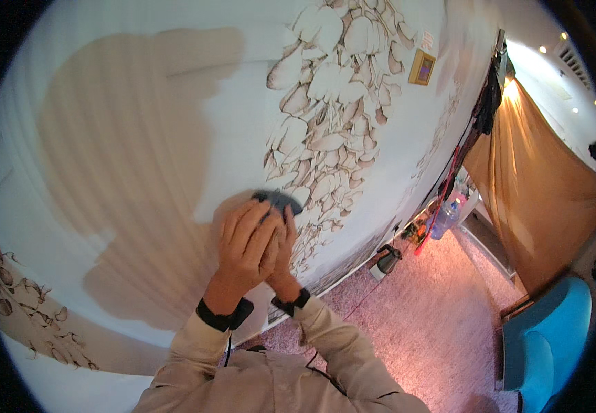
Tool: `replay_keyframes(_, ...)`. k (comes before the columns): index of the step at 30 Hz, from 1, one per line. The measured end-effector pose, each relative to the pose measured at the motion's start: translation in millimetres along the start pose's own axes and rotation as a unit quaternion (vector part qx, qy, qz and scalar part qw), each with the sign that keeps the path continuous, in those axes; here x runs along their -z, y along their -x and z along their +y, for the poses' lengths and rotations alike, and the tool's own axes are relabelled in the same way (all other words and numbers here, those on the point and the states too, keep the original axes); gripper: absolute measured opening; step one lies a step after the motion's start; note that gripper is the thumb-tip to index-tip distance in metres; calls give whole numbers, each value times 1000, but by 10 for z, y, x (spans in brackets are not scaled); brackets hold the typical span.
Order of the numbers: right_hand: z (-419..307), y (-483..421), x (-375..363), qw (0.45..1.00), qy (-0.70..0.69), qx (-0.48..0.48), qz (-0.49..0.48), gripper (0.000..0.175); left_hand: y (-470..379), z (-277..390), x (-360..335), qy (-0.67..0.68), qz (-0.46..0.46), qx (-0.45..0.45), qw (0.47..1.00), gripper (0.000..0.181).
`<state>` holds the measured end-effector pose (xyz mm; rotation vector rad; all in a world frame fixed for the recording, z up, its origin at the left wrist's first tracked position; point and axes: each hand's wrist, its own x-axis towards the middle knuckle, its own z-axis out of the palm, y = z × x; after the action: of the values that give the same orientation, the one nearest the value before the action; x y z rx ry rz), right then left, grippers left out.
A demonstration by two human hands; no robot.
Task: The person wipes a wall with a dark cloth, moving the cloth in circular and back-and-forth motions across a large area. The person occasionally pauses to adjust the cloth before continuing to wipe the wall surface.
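Note:
Both my hands are together against a pale wall (236,139) painted with brown line-drawn petals or leaves (329,139). A dark grey pad or cloth (285,201) lies pressed to the wall under my fingers; its exact kind is unclear. My left hand (249,242) lies over it, fingertips at its edge. My right hand (285,248) is partly hidden behind the left, with a finger on the pad's right part. Black bands circle both wrists. My shadow falls on the wall to the left.
A gold-framed wall panel (422,67) is at upper right. On the pink carpet (422,310) stand a dark kettle (389,259) and large plastic bottles (445,219). An orange-brown curtain (540,191) hangs above a blue chair (551,340) at the right.

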<state>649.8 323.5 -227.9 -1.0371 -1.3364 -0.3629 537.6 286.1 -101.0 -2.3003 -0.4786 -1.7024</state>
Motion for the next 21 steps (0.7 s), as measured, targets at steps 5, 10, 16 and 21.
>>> replay_keyframes(5, -74, -635, -6, 984, 87, 128, 85, 30, -131, -92, 13, -33, 6, -22, 999, 30)
replay_keyframes(10, -381, -1200, 156, 992, 35, 103, 57, 27, -483, -89, -27, -18, 32, -23, 999, 41)
replay_keyframes(16, 182, -364, 25, 991, 65, -28, 110, 42, -144, -37, -389, 19, -67, -22, 997, 47)
replay_keyframes(21, 334, -1088, 488, 995, 28, -25, 96, 50, -432, 19, -732, 47, -169, -17, 984, 66)
